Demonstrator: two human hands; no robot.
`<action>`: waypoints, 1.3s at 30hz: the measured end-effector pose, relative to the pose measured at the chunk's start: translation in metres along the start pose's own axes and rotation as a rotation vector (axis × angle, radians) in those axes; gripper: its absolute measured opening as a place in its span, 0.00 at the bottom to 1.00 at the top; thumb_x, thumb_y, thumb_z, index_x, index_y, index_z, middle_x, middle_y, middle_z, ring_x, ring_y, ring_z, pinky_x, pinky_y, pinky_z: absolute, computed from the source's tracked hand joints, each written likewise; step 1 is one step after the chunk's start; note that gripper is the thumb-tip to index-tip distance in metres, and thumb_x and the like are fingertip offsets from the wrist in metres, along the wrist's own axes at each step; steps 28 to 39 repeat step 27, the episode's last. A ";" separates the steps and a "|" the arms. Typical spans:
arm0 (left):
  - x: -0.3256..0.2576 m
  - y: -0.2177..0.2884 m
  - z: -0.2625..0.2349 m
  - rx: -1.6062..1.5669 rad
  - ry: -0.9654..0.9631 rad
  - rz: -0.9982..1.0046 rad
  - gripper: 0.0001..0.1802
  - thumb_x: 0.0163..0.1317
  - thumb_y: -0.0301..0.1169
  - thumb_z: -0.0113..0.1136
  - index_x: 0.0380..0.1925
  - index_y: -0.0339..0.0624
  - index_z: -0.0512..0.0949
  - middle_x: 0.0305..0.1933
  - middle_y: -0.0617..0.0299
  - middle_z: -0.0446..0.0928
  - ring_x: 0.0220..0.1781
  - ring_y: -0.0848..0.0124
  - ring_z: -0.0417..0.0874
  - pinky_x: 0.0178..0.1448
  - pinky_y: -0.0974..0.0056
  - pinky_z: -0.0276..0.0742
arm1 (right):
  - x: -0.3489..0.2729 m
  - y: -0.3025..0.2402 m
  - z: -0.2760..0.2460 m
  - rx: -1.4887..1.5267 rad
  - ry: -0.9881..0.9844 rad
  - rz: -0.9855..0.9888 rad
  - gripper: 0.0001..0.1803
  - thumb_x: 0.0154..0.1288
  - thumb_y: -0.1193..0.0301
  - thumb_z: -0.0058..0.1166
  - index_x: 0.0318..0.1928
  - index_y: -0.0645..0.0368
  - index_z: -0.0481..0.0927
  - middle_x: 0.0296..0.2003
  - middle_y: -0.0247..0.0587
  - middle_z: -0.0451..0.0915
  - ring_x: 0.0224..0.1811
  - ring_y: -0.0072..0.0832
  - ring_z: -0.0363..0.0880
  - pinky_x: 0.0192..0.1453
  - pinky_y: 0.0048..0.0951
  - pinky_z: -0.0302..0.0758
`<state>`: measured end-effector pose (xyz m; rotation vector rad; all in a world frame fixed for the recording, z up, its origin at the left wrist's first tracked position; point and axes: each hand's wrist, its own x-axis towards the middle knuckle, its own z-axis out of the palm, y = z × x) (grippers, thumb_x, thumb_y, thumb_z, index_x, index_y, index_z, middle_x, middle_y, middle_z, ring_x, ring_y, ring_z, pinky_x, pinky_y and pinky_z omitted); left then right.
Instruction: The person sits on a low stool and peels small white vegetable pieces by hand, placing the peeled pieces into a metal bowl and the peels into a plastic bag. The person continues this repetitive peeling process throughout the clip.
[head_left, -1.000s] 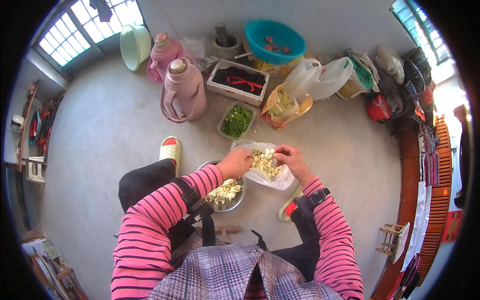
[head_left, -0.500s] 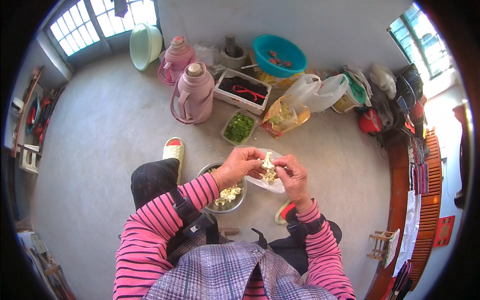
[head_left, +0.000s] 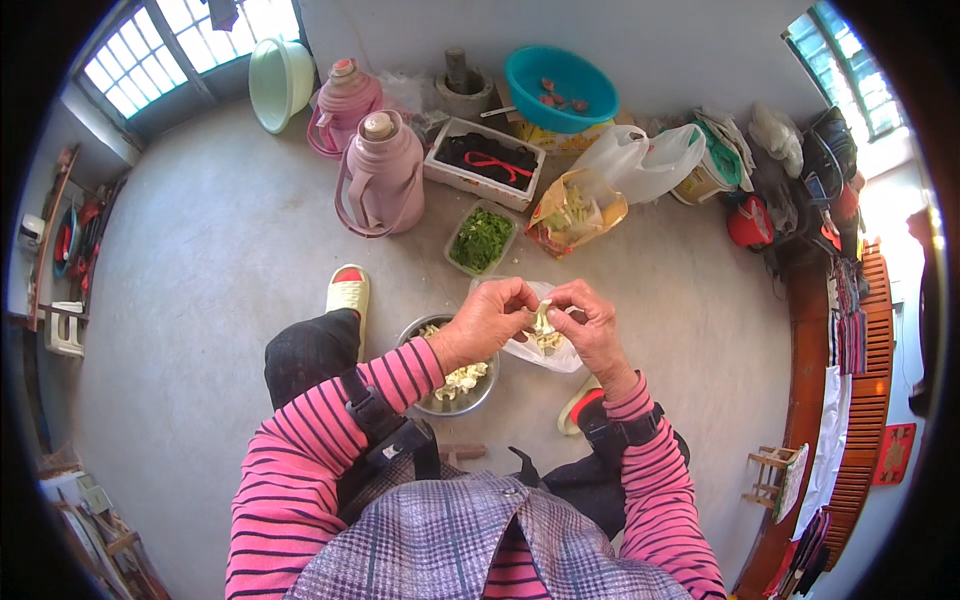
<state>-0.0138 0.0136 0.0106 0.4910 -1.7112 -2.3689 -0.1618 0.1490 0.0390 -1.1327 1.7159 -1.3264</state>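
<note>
Over a white plastic bag [head_left: 566,357], both hands meet at a pale cauliflower floret [head_left: 543,317]. My left hand [head_left: 487,318] is closed, its thumb and fingers pinching the floret's left side. From the other side my right hand [head_left: 592,325] grips the floret between thumb and bent fingers. Some pale cauliflower pieces [head_left: 548,342] lie on the bag below. A metal bowl [head_left: 488,388] on the floor, partly hidden under my left forearm, holds several cauliflower florets [head_left: 463,381].
Beyond my hands are a clear tub of chopped greens [head_left: 482,240], a yellow-orange bag [head_left: 577,212], and a white foam box [head_left: 484,165]. Two pink thermos flasks [head_left: 384,180] stand left of these. A teal basin [head_left: 561,90] is behind. My slippered feet flank the bowl and bag.
My hands have drawn closer together around the floret, which shows less between the fingers now. The right hand has shifted slightly up. The view has tilted a little.
</note>
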 end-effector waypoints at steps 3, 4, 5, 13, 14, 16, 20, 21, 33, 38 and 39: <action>-0.001 -0.001 0.002 0.036 0.014 -0.010 0.04 0.66 0.23 0.57 0.40 0.36 0.75 0.34 0.65 0.78 0.36 0.78 0.80 0.40 0.69 0.83 | -0.002 0.000 0.000 -0.048 -0.007 -0.027 0.08 0.62 0.75 0.60 0.41 0.64 0.82 0.40 0.34 0.76 0.40 0.20 0.76 0.42 0.21 0.76; -0.002 -0.001 0.002 0.058 0.023 -0.009 0.04 0.66 0.23 0.57 0.40 0.36 0.76 0.34 0.65 0.77 0.35 0.78 0.80 0.40 0.69 0.83 | -0.001 -0.001 -0.001 -0.069 -0.018 -0.028 0.08 0.62 0.74 0.60 0.41 0.63 0.82 0.40 0.34 0.76 0.41 0.20 0.77 0.42 0.21 0.76; -0.002 0.000 0.002 0.081 0.032 -0.009 0.04 0.65 0.23 0.57 0.39 0.36 0.76 0.33 0.65 0.77 0.35 0.78 0.80 0.39 0.70 0.82 | -0.001 -0.001 -0.002 -0.094 -0.027 -0.031 0.08 0.62 0.73 0.60 0.41 0.62 0.82 0.41 0.34 0.77 0.41 0.21 0.77 0.41 0.21 0.76; 0.000 -0.002 0.003 0.312 0.140 0.146 0.03 0.62 0.23 0.60 0.35 0.36 0.77 0.28 0.70 0.74 0.31 0.83 0.73 0.35 0.73 0.73 | -0.004 -0.014 0.004 -0.209 0.046 -0.115 0.08 0.58 0.79 0.60 0.40 0.62 0.82 0.39 0.34 0.76 0.38 0.20 0.77 0.39 0.20 0.76; -0.001 -0.002 0.004 0.350 0.154 0.174 0.03 0.62 0.23 0.60 0.35 0.36 0.77 0.28 0.71 0.73 0.30 0.83 0.71 0.34 0.73 0.72 | -0.004 -0.015 0.004 -0.236 0.060 -0.140 0.09 0.58 0.80 0.60 0.40 0.62 0.82 0.39 0.35 0.76 0.38 0.20 0.77 0.39 0.20 0.76; -0.002 -0.002 0.005 0.379 0.166 0.184 0.03 0.61 0.23 0.61 0.35 0.37 0.77 0.27 0.72 0.72 0.29 0.84 0.69 0.33 0.73 0.69 | -0.002 -0.014 0.006 -0.260 0.085 -0.158 0.09 0.57 0.80 0.60 0.40 0.62 0.82 0.38 0.35 0.76 0.37 0.20 0.78 0.39 0.20 0.77; -0.002 0.000 0.008 0.352 0.187 0.191 0.05 0.57 0.24 0.61 0.31 0.34 0.76 0.23 0.58 0.73 0.26 0.75 0.71 0.32 0.67 0.71 | -0.002 -0.012 0.006 -0.265 0.072 -0.133 0.08 0.57 0.82 0.60 0.39 0.63 0.81 0.38 0.36 0.76 0.35 0.20 0.78 0.39 0.20 0.78; -0.002 0.001 0.008 0.360 0.190 0.199 0.05 0.57 0.24 0.61 0.31 0.34 0.76 0.23 0.59 0.74 0.26 0.75 0.72 0.32 0.67 0.71 | -0.002 -0.012 0.006 -0.268 0.068 -0.138 0.08 0.57 0.82 0.60 0.39 0.63 0.81 0.38 0.36 0.76 0.35 0.20 0.79 0.39 0.20 0.78; -0.002 -0.001 0.008 0.274 0.206 0.161 0.05 0.60 0.24 0.59 0.35 0.36 0.76 0.27 0.64 0.76 0.28 0.75 0.74 0.35 0.67 0.73 | -0.004 -0.003 0.004 -0.249 0.077 -0.152 0.07 0.59 0.80 0.60 0.39 0.63 0.80 0.37 0.36 0.76 0.35 0.22 0.80 0.40 0.22 0.79; -0.002 -0.001 0.008 0.274 0.206 0.161 0.05 0.60 0.24 0.59 0.35 0.36 0.76 0.27 0.64 0.76 0.28 0.75 0.74 0.35 0.67 0.73 | -0.004 -0.003 0.004 -0.249 0.077 -0.152 0.07 0.59 0.80 0.60 0.39 0.63 0.80 0.37 0.36 0.76 0.35 0.22 0.80 0.40 0.22 0.79; -0.002 -0.001 0.008 0.274 0.206 0.161 0.05 0.60 0.24 0.59 0.35 0.36 0.76 0.27 0.64 0.76 0.28 0.75 0.74 0.35 0.67 0.73 | -0.004 -0.003 0.004 -0.249 0.077 -0.152 0.07 0.59 0.80 0.60 0.39 0.63 0.80 0.37 0.36 0.76 0.35 0.22 0.80 0.40 0.22 0.79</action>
